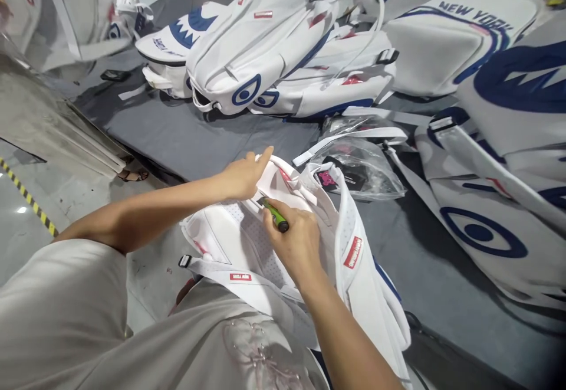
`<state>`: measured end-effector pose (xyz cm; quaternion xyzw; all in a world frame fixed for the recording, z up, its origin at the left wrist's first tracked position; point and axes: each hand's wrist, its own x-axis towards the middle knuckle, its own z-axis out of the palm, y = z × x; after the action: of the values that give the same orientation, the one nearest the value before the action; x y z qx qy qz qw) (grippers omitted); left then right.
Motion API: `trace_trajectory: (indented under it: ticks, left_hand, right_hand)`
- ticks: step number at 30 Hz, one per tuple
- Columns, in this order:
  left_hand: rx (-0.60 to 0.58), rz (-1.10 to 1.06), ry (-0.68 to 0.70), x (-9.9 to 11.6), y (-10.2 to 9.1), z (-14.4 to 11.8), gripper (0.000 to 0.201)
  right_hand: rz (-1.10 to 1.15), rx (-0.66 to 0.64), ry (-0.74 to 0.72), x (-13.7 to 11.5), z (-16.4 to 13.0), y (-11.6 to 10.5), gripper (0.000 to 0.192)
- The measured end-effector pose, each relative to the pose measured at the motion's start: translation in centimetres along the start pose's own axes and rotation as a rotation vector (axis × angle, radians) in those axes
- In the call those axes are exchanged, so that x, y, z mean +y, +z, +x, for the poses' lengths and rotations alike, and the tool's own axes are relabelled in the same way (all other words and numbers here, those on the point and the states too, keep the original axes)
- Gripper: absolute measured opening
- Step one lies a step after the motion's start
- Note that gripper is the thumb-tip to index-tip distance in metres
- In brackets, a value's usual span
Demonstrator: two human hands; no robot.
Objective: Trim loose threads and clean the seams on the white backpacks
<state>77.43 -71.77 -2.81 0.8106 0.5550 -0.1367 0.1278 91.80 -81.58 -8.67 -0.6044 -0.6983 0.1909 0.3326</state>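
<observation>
A white backpack (369,295) with red labels leans against my body at the table's edge, its straps facing up. My left hand (248,174) is at its top edge, fingers closed on the white material, with one finger pointing out. My right hand (295,239) is wrapped round a small tool with a green and black handle (277,216). The tool's front end points at the white material just below my left hand. Its tip is too small to make out. A black tag with a pink figure (327,179) lies beside the backpack's top.
Several white backpacks with blue eye prints, such as the upright one (260,42), are piled at the back. Another backpack (486,225) stands close on the right. A clear plastic bag (375,171) lies on the grey table cloth (177,133). Yellow-black tape (26,195) marks the floor.
</observation>
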Motion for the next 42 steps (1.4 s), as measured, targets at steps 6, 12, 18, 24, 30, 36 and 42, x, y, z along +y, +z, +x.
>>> trace_trajectory:
  ticks: [6, 12, 18, 24, 30, 36, 42]
  left_hand:
    - [0.008, -0.008, 0.021, -0.2, 0.2, 0.4, 0.099]
    - [-0.011, 0.004, 0.003, -0.1, 0.1, 0.4, 0.100]
    - [-0.021, 0.010, 0.012, 0.0, -0.2, 0.4, 0.098]
    - [-0.061, -0.009, 0.019, 0.0, -0.8, 0.3, 0.097]
    - [-0.082, -0.020, 0.029, 0.1, -1.3, 0.1, 0.096]
    - [-0.072, -0.015, 0.038, -0.1, -1.1, 0.2, 0.095]
    - [-0.022, -0.032, 0.011, 0.0, -0.3, 0.4, 0.095]
  right_hand:
    - [0.065, -0.009, 0.004, 0.0, 0.2, 0.1, 0.032]
    - [0.079, -0.044, -0.021, 0.2, 0.3, 0.1, 0.033]
    - [0.093, -0.061, 0.005, 0.4, 0.2, -0.2, 0.034]
    - [0.077, -0.059, 0.042, 0.4, 0.4, -0.3, 0.034]
    - [0.104, -0.074, 0.006, 0.3, 0.7, -0.4, 0.033]
    - [-0.111, -0.072, -0.017, -0.3, 0.6, -0.5, 0.028]
    - [-0.083, -0.054, -0.010, 0.1, 0.2, -0.1, 0.031]
